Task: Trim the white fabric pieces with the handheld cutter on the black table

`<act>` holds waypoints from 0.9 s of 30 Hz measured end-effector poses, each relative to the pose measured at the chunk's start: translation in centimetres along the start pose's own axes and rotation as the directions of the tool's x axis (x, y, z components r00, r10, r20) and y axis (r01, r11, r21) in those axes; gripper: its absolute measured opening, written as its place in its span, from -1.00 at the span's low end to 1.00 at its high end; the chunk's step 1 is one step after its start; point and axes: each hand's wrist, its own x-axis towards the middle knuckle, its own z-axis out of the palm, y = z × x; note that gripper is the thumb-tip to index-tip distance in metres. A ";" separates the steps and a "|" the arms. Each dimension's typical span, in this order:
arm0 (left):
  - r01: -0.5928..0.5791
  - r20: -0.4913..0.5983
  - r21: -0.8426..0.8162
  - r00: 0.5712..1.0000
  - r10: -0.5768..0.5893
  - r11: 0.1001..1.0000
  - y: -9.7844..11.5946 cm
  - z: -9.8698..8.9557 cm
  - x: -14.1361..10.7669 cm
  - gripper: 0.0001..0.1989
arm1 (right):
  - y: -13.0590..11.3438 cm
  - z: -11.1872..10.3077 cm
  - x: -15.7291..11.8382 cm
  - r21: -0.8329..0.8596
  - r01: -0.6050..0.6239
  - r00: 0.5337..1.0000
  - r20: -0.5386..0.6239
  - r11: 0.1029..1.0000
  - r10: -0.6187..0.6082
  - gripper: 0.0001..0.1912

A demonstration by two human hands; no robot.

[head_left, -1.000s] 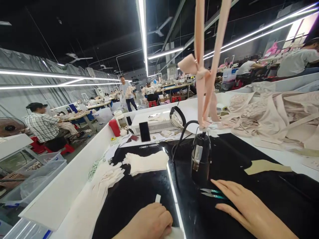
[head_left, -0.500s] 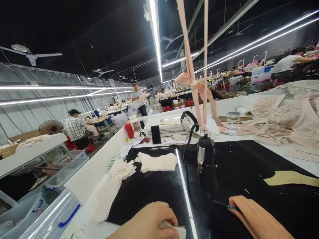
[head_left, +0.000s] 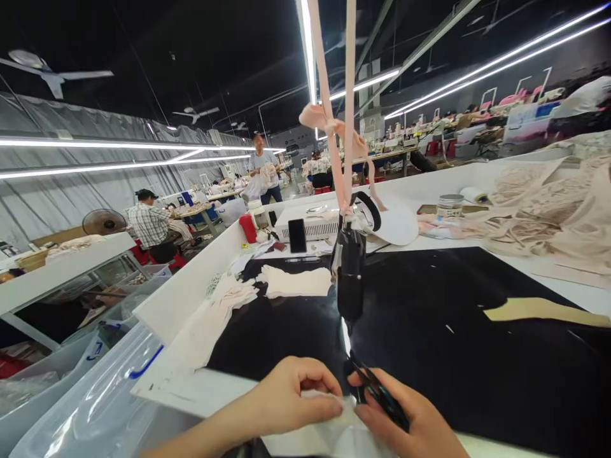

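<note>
Near the bottom centre my left hand [head_left: 303, 394] is closed on pale fabric [head_left: 324, 432], pinched between thumb and fingers. Close beside it on the right, my right hand [head_left: 405, 416] is closed around dark scissors [head_left: 382, 394], whose blades point up and to the left. The fingertips of both hands are near the fabric's upper edge. A black hand tool [head_left: 350, 273] hangs from pink fabric strips [head_left: 337, 159] just beyond the hands. Cream fabric pieces [head_left: 298, 282] lie on the black mat [head_left: 453, 356], with a longer stack [head_left: 210, 324] on the left.
A yellowish pattern piece [head_left: 539, 310] lies on the mat at right. Behind stand a phone [head_left: 296, 236], a white box [head_left: 310, 226] and a jar [head_left: 450, 205]. Beige garments [head_left: 539, 216] are heaped at back right. A white raised edge [head_left: 191, 280] borders the left.
Both hands have come together, the right moving left with the scissors. More pale fabric shows under the left hand. The hanging tool sits further left in view, and the view has shifted.
</note>
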 end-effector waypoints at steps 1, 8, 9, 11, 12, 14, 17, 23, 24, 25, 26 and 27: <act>0.002 -0.004 -0.017 1.000 -0.002 1.000 0.2 0.1 -0.1 -0.76 | -0.8 0.3 0.0 0.034 -0.034 0.998 0.059 0.999 0.031 -0.51; 0.050 -0.010 -0.122 0.999 -0.051 0.991 0.6 0.1 -1.2 -0.82 | -2.8 1.7 0.4 0.124 -0.151 0.978 0.161 0.981 0.131 -0.63; 0.063 -0.013 -0.115 0.998 -0.065 0.991 0.5 0.0 -1.3 -0.84 | -2.7 1.9 0.4 0.121 -0.164 0.976 0.165 0.979 0.143 -0.63; 0.095 -0.013 -0.106 0.995 -0.097 0.990 0.0 -0.3 -1.5 -0.85 | -2.7 2.0 0.3 0.126 -0.193 0.969 0.181 0.973 0.168 -0.61; 0.111 -0.009 -0.112 0.994 -0.112 0.988 -0.2 -0.4 -1.6 -0.83 | -2.7 2.1 0.3 0.138 -0.212 0.965 0.186 0.967 0.185 -0.59; 0.138 0.008 -0.139 0.990 -0.138 0.981 -0.7 -0.6 -1.7 -0.74 | -2.7 2.4 0.2 0.192 -0.258 0.956 0.193 0.947 0.221 -0.54; 0.160 0.006 -0.191 0.987 -0.162 0.969 -1.4 -0.6 -1.6 -0.64 | -3.0 2.9 0.1 0.303 -0.347 0.928 0.246 0.888 0.279 -0.45; 0.160 -0.005 -0.286 0.986 -0.169 0.945 -2.4 -1.0 -1.8 -0.70 | -3.9 2.1 0.2 0.272 -0.391 0.915 0.215 0.880 0.340 -0.31; 0.169 -0.007 -0.286 0.984 -0.179 0.943 -2.4 -1.2 -1.9 -0.69 | -3.9 1.8 0.2 0.238 -0.376 0.923 0.187 0.896 0.338 -0.29; 0.177 -0.009 -0.284 0.982 -0.188 0.942 -2.5 -1.4 -2.0 -0.69 | -3.9 1.4 0.3 0.185 -0.343 0.935 0.160 0.921 0.316 -0.30; 0.185 -0.011 -0.283 0.981 -0.195 0.941 -2.5 -1.7 -2.1 -0.69 | -3.7 1.1 0.3 0.116 -0.289 0.952 0.135 0.950 0.273 -0.33; 0.192 -0.009 -0.280 0.979 -0.202 0.941 -2.4 -1.9 -2.1 -0.69 | -3.5 0.8 0.4 0.039 -0.220 0.970 0.114 0.975 0.214 -0.37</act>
